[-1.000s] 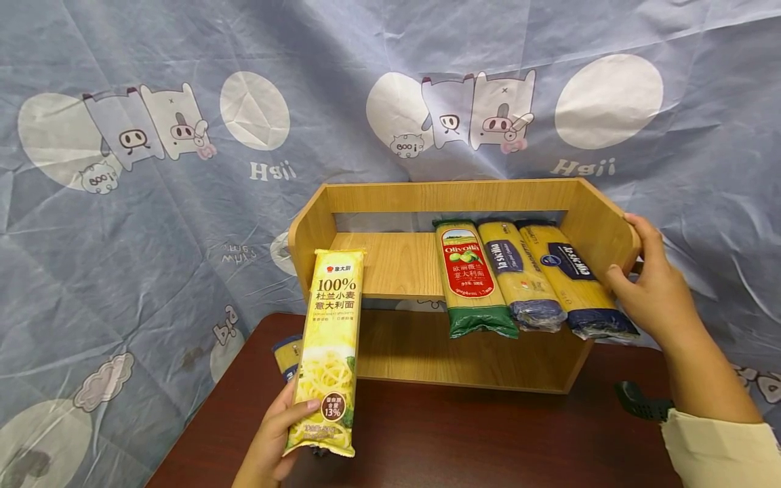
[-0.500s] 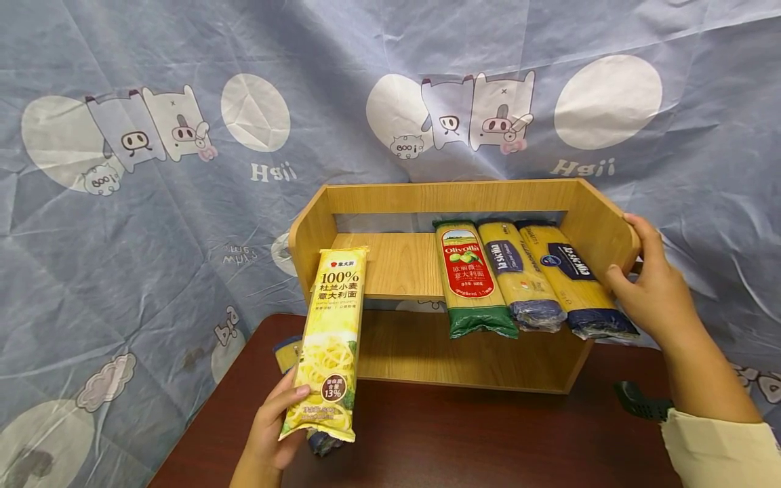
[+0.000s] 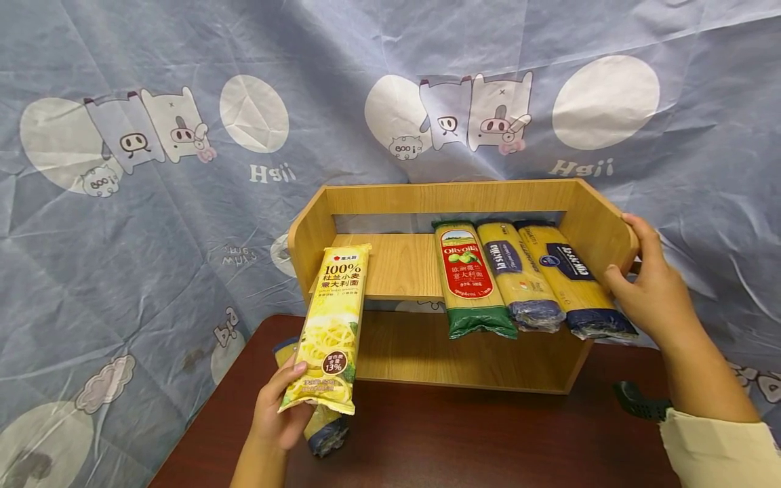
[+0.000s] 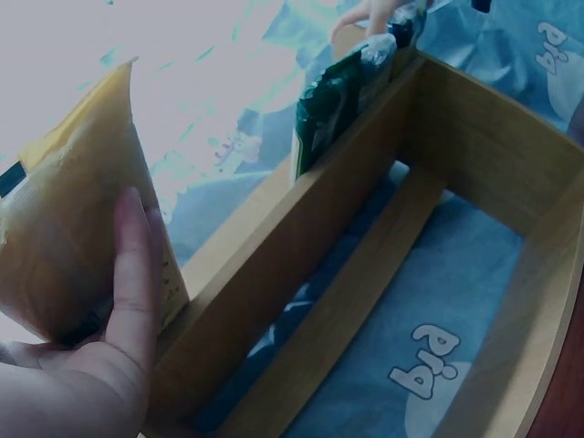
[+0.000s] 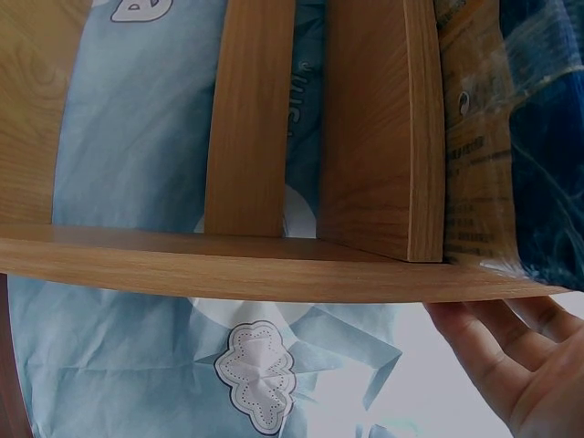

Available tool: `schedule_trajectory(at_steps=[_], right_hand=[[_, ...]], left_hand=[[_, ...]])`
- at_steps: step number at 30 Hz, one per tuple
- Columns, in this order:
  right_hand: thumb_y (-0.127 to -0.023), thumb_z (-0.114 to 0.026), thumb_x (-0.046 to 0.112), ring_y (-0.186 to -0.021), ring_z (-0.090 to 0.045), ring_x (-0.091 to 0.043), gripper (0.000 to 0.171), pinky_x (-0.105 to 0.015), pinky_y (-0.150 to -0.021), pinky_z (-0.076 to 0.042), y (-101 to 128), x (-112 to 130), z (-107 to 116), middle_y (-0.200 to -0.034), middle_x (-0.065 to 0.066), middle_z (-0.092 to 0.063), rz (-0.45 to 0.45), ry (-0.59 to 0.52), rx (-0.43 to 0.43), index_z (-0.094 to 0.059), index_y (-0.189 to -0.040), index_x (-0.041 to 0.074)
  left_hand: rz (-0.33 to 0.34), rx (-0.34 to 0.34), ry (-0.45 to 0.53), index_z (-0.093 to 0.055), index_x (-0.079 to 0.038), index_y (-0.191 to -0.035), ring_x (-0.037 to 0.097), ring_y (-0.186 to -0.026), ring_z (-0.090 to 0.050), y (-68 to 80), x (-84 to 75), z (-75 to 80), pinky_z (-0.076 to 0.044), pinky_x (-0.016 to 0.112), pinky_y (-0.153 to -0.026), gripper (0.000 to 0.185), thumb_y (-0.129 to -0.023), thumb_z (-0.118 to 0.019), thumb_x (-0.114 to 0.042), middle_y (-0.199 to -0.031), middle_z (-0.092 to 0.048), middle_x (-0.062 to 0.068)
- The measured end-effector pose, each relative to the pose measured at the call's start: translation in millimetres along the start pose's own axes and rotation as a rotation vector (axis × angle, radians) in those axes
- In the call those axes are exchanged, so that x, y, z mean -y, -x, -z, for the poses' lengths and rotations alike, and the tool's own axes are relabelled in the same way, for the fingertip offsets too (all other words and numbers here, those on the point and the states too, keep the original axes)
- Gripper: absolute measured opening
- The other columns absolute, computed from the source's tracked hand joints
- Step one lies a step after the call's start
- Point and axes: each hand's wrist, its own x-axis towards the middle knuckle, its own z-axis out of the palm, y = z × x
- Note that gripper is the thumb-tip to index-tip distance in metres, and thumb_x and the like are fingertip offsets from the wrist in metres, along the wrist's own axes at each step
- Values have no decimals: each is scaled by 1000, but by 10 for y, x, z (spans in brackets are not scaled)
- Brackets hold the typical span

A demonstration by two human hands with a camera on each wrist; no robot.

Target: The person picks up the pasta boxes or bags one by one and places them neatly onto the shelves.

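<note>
Yellow packet (image 3: 327,324) rose, lower end in left grip (image 3: 277,409).

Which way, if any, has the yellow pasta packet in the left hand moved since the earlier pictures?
Yes: against the wooden shelf in the head view, the yellow pasta packet has moved up, mostly at its lower end, its top slightly right.

The durum-wheat spaghetti packet (image 3: 332,312) is held before the shelf (image 3: 451,199), at left; the Olivoilà packet (image 3: 471,268) is seated on it, farther right.
</note>
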Motion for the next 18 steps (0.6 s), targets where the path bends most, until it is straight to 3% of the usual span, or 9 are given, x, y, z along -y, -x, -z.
schedule_trajectory(at_steps=[5, 10, 18], right_hand=[[-97, -55, 17, -114, -54, -65, 81, -53, -70, -50, 1, -2, -2, -139, -42, -47, -1, 1, 3, -10, -161, 34], [-97, -55, 17, -114, -55, -64, 81, -40, -64, -50, 4, -3, 5, -140, -41, -48, 0, 7, -4, -10, -161, 36], [-96, -56, 17, -115, -55, -64, 82, -52, -70, -50, 8, 0, 0, -142, -40, -47, 6, 1, -6, -10, -161, 36]], left_hand=[[3, -48, -15, -51, -13, -136, 10, -97, -69, -102, 1, -4, -55, 25, -86, 42, -110, -19, -16, -115, -69, 0], [11, -104, -4, -50, -15, -134, 11, -99, -69, -206, 17, 4, -56, 26, -85, 38, -111, -21, -21, -115, -68, -1], [17, -222, -6, -46, -17, -136, 10, -104, -67, -322, 52, -4, -56, 25, -89, 32, -109, -29, -21, -117, -65, -3]])
